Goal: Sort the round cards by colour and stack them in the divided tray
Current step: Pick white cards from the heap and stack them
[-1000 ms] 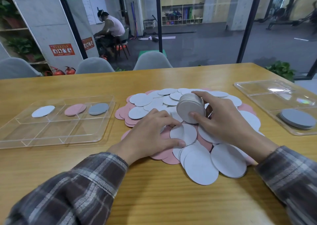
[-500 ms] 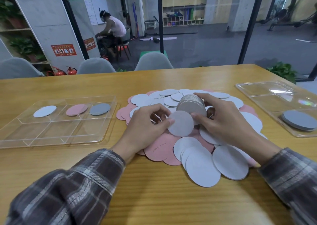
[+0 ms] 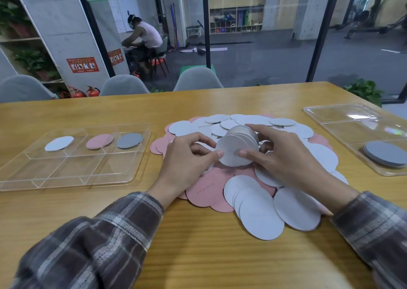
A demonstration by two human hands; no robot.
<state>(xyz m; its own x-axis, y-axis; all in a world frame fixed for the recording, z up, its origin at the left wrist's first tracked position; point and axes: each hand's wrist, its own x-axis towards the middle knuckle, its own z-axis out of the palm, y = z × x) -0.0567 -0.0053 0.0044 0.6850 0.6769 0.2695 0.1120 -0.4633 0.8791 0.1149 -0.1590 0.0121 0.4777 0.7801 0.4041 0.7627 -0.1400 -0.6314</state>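
Note:
A heap of round white and pink cards covers the middle of the wooden table. Above it my right hand grips a tilted stack of white cards, thumb in front and fingers over the top. My left hand pinches the edge of a single white card and holds it flat against the front of that stack. The divided clear tray lies at the left; its far row holds a white card, a pink card and a grey card.
A second clear tray sits at the right edge with a stack of grey cards in its near compartment. Grey chairs stand behind the table's far edge, with a glass wall beyond. Bare wood lies in front of the heap.
My left hand lifted one white card off the heap and brought it up against the front of the stack in my right hand. A pink card underneath is now uncovered.

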